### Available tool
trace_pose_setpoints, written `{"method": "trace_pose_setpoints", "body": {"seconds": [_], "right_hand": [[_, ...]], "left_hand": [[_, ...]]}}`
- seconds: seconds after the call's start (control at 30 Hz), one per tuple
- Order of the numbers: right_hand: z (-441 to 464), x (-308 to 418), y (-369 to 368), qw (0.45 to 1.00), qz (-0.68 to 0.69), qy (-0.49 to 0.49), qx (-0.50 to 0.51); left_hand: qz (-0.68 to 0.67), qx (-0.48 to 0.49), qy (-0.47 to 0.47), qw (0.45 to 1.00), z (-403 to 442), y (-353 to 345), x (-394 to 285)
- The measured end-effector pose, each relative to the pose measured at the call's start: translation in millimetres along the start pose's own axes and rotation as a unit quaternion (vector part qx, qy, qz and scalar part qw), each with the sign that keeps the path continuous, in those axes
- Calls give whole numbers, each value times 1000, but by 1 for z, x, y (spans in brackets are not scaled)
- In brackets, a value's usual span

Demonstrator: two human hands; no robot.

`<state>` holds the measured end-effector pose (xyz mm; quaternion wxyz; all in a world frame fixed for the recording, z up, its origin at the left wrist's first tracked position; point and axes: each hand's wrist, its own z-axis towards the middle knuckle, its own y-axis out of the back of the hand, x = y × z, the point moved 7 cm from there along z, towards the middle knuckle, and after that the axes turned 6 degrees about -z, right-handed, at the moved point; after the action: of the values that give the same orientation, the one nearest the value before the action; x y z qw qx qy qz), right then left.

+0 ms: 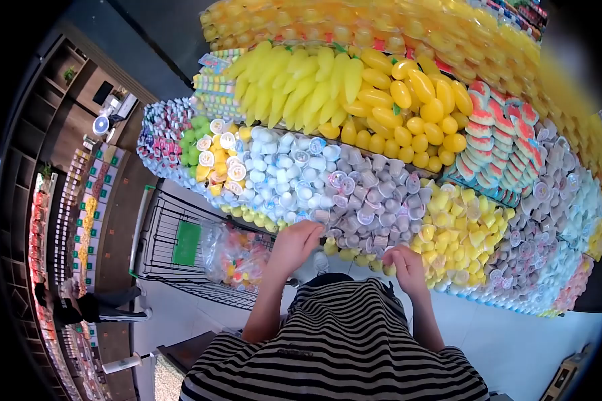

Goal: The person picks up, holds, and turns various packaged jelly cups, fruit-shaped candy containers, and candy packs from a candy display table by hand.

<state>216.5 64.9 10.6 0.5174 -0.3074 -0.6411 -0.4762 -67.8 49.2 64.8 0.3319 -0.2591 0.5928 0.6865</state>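
Note:
My left hand (295, 246) is held in front of my chest with its fingers curled together, at the near edge of the display, by the grey cups (374, 197). A small cup may be at its fingertips; this is too small to tell. My right hand (405, 267) is closed near the yellow cups (463, 230), and what it holds, if anything, is hidden. Light blue cups (284, 170) lie to the left of the grey ones. Behind them are long yellow-green packs (301, 83) and rounded yellow packs (415, 110).
A wire shopping cart (164, 224) with a clear bag of colourful items (237, 257) stands at my left. Farther left, a person in dark clothes (87, 307) is near the stocked shelves (90, 220). Red and white packs (498, 140) lie to the right.

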Motion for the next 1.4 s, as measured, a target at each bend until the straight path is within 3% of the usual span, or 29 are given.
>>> {"method": "trace_pose_setpoints", "body": {"seconds": [0.1,0.37,0.57,0.8,1.0,1.27,1.4], "right_hand": [[17,16,-23,997,-10,78,9],[62,59,-100,993,-96,41,57],[83,65,-136,993,-119,11,16],[75,57,-147,992,-86,-77,-48],[68,57,-136,985,-111,-78,-110],[36,47,-126,973,-96,-106,-179],[21,35,-112,973,-88,-106,-185]], "left_hand": [[-4,9,6,1000,15,22,23],[-39,-40,-14,998,39,68,98],[-79,-16,-35,996,66,91,137],[-89,66,-108,988,102,86,126],[-137,110,-143,974,94,68,118],[-195,245,-204,927,65,1,72],[-154,213,-292,919,77,-6,34]]}}
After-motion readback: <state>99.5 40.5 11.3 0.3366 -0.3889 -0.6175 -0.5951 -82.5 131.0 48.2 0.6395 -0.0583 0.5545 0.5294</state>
